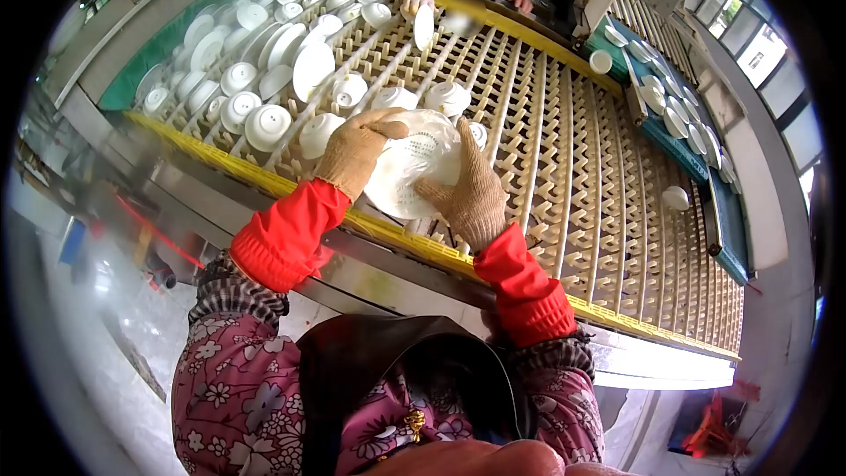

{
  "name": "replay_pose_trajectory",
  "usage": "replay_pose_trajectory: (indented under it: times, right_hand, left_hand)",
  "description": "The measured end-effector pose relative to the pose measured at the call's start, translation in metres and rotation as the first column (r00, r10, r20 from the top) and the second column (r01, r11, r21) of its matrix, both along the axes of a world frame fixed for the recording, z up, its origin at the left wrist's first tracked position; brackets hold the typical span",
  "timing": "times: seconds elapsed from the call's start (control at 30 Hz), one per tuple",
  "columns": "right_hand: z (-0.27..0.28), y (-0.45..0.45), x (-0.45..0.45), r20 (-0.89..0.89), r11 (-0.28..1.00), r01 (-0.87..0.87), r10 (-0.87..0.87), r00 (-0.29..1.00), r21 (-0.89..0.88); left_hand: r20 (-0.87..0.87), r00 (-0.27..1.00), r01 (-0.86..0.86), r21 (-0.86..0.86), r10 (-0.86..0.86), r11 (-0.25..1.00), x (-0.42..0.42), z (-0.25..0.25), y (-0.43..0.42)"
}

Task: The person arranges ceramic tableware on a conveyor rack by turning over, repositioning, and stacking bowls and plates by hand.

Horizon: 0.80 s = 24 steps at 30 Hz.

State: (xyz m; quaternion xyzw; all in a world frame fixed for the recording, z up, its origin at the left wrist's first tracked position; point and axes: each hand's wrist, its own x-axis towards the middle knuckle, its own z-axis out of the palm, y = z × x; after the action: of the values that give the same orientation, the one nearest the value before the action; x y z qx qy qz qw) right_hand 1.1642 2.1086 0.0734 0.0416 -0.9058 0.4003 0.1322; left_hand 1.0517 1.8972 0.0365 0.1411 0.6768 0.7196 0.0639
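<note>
Both my gloved hands hold a white round dish (414, 167) just over the near edge of the rack-like conveyor. Crinkled clear film with small greenish print seems to cover its face. My left hand (359, 152) is closed on its left rim, thumb across the upper side. My right hand (471, 194) is closed on the right rim, its thumb lying over the lower part of the face. Behind the dish, upturned white bowls (448, 98) rest on the pegs, one partly hidden by my right hand. Left of my left hand sits another white bowl (319, 134).
The pegged conveyor (599, 203) has a yellow edge rail (238, 169). White plates (313, 70) and bowls crowd its left end. Across it, a co-worker's gloved hand (418, 0) holds a white plate (424, 28). Small dishes (675, 122) lie on a green side belt (674, 154) at right.
</note>
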Motion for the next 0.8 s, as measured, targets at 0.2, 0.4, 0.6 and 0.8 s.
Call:
replay_pose_trajectory:
  times: [0.2, 0.4, 0.6, 0.8]
  right_hand:
    - [-0.009, 0.007, -0.005, 0.004, 0.897, -0.026, 0.031, 1.000, -0.441]
    - [-0.010, 0.001, -0.012, 0.001, 0.851, 0.136, -0.157, 0.988, -0.508]
    - [-0.016, -0.005, -0.008, 0.353, 0.714, 0.379, -0.194, 0.915, -0.589]
    - [-0.114, 0.036, -0.041, -0.191, 0.998, -0.004, -0.009, 0.982, -0.066]
  left_hand:
    - [-0.125, 0.990, 0.037, -0.196, -0.063, 0.980, 0.029, 0.025, 0.011]
    - [-0.524, 0.849, -0.002, -0.129, -0.066, 0.992, 0.056, 0.037, 0.032]
    - [-0.698, 0.705, -0.010, -0.189, -0.127, 0.982, 0.078, 0.071, 0.030]
    - [-0.813, 0.560, -0.086, -0.249, -0.160, 0.965, 0.080, 0.065, 0.038]
